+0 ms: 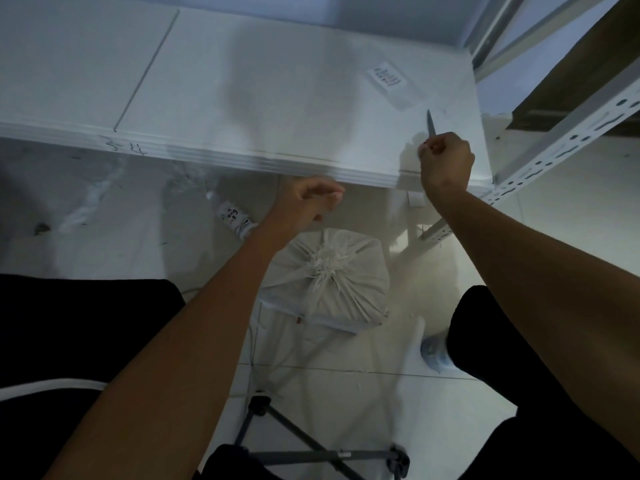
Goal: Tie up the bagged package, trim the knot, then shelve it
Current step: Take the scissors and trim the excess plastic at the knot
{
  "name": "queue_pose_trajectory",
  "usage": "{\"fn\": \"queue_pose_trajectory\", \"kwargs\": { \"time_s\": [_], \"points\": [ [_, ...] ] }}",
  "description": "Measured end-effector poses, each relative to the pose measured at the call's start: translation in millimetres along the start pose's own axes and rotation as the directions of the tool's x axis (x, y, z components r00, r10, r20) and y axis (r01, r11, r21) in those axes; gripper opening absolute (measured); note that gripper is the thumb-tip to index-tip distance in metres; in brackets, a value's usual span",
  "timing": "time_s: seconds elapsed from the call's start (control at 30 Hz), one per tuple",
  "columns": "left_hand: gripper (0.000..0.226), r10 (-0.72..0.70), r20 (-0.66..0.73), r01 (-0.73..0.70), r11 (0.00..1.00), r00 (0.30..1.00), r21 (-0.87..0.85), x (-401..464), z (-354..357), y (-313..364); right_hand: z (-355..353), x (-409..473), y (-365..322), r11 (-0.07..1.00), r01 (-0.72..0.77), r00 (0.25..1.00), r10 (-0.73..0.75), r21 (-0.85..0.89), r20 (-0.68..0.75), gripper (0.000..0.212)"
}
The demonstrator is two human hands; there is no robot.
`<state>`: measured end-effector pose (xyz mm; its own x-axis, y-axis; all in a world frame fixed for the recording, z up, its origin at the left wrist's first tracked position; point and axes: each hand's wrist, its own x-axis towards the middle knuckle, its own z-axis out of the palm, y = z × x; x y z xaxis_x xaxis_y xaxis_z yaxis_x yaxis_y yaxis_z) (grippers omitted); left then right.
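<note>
Head view. Package, bagged in white with a frayed knot on top, sits on the floor at centre, below the table edge. Right hand, at 2 o'clock from the package, is fisted round scissors; only the blade tips show, pointing to 12 o'clock over the table's right end. Left hand, at 12 o'clock just above the package, has its fingers curled; whether it holds anything cannot be told. Shelf frame stands at 3 o'clock.
</note>
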<state>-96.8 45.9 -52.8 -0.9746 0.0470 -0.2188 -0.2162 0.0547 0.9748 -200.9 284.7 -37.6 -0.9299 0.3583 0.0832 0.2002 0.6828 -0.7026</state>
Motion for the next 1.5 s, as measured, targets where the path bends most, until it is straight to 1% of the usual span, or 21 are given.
{"fn": "queue_pose_trajectory", "kwargs": {
  "time_s": [0.23,0.37,0.53,0.67,0.8,0.93,1.07,1.13,1.2,1.27,1.37,1.43,1.5],
  "points": [
    [0.014,0.004,-0.012,-0.004,1.0,1.0,-0.01,-0.8,-3.5,2.7,6.9,-14.6,10.7,0.997,0.071,0.997,-0.069,-0.033,0.04,0.014],
    [0.013,0.026,-0.007,-0.026,1.0,1.0,-0.005,-7.5,-2.2,10.6,-3.0,-22.0,8.5,0.995,0.095,0.994,-0.093,-0.03,0.057,0.015],
    [0.011,0.075,0.007,-0.075,0.997,0.997,-0.009,-18.1,0.2,29.6,-23.5,-28.6,0.6,0.992,0.118,0.992,-0.117,-0.037,0.043,0.014],
    [0.014,0.105,0.011,-0.105,0.994,0.994,-0.006,-31.2,-0.6,42.7,-34.7,-38.6,-2.3,0.991,0.127,0.991,-0.124,-0.049,0.05,0.014],
    [0.017,0.129,0.001,-0.129,0.991,0.992,0.046,-45.1,-3.3,56.9,-42.0,-52.6,-4.1,0.99,0.137,0.989,-0.134,-0.045,0.07,0.019],
    [0.013,0.151,0.008,-0.152,0.985,0.988,0.079,-54.4,-8.4,64.0,-49.3,-63.0,-8.1,0.99,0.133,0.988,-0.128,-0.053,0.084,0.02],
    [0.012,0.126,0.007,-0.126,0.984,0.992,0.124,-61.0,-8.9,59.8,-53.6,-68.5,-7.5,0.992,0.099,0.99,-0.09,-0.078,0.111,0.022],
    [0.015,0.103,0.027,-0.106,0.978,0.994,0.178,-63.0,-6.1,52.5,-53.8,-69.4,-4.5,0.99,0.084,0.989,-0.069,-0.113,0.134,0.026],
    [0.019,0.111,0.092,-0.134,0.945,0.99,0.297,-63.8,-2.8,40.5,-53.9,-68.4,-0.6,0.986,0.071,0.986,-0.047,-0.151,0.158,0.03],
    [0.02,0.129,0.173,-0.195,0.874,0.976,0.446,-64.1,-1.0,28.1,-53.5,-65.7,1.7,0.984,0.056,0.983,-0.024,-0.17,0.18,0.033],
    [0.027,0.092,0.245,-0.219,0.797,0.965,0.563,-64.3,3.8,13.9,-49.3,-57.5,3.6,0.972,0.07,0.979,-0.024,-0.224,0.203,0.037],
    [0.04,0.058,0.284,-0.23,0.75,0.957,0.62,-61.1,9.5,5.7,-44.9,-51.2,2.5,0.963,0.088,0.977,-0.033,-0.254,0.211,0.038],
    [0.061,-0.026,0.329,-0.23,0.661,0.944,0.715,-54.6,16.9,-2.6,-40.8,-44.1,0.1,0.953,0.111,0.976,-0.051,-0.281,0.21,0.04]
  ]
}}
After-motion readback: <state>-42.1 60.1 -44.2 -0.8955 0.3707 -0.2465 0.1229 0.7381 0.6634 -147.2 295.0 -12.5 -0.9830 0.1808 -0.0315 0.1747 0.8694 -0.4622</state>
